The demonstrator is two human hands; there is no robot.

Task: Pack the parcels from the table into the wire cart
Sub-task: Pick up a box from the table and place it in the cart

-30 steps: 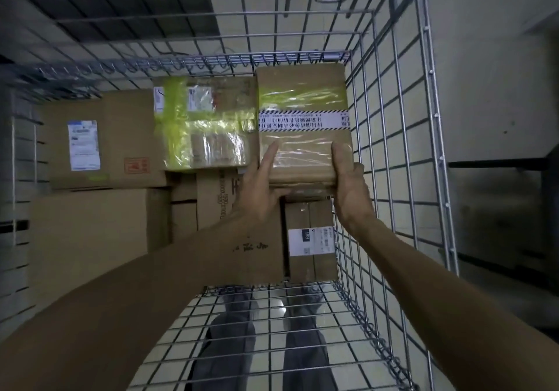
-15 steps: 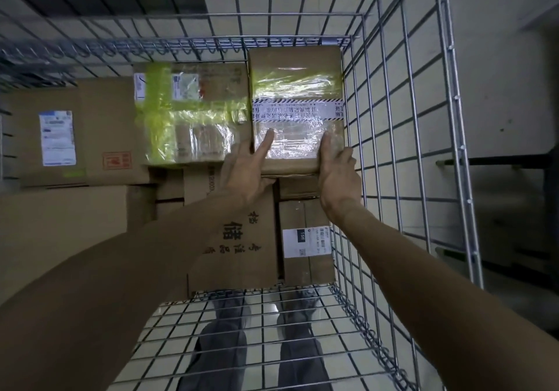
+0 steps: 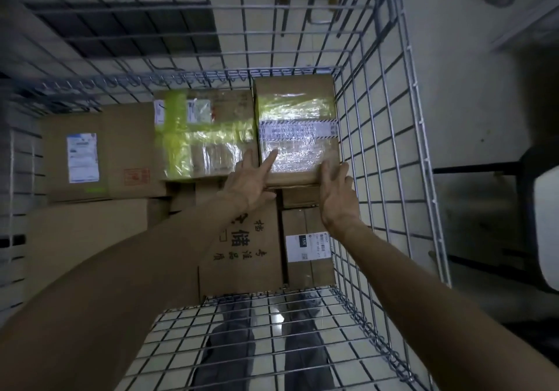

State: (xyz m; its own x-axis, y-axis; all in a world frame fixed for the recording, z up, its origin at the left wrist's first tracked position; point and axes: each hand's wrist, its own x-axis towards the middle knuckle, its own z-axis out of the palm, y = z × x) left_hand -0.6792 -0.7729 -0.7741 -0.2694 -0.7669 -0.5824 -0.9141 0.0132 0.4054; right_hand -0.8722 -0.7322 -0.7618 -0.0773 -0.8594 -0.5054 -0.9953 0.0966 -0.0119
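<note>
left hand (image 3: 251, 179), right hand (image 3: 337, 194) on taped parcel (image 3: 296, 112) — far-right corner, wire cart (image 3: 426, 148)

In the wire cart (image 3: 378, 148), a parcel (image 3: 296, 127) sits in the far right corner atop lower boxes (image 3: 248, 251), just beside a second parcel (image 3: 205, 142) on its left. A labelled box (image 3: 99, 155) lies farther left. The left hand (image 3: 251, 182) and right hand (image 3: 337, 197) touch the corner parcel's near edge.

Brown carton (image 3: 242, 257): big black Chinese print, "储" legible. White label (image 3: 307, 247) on narrow box (image 3: 308, 272) beside it: dark block reads like "15H", plus barcode. Striped strip (image 3: 298, 129) on taped parcel (image 3: 295, 109), blue-white label (image 3: 82, 158) and red stamp (image 3: 136, 176) on left box (image 3: 127, 136): too blurred.
</note>
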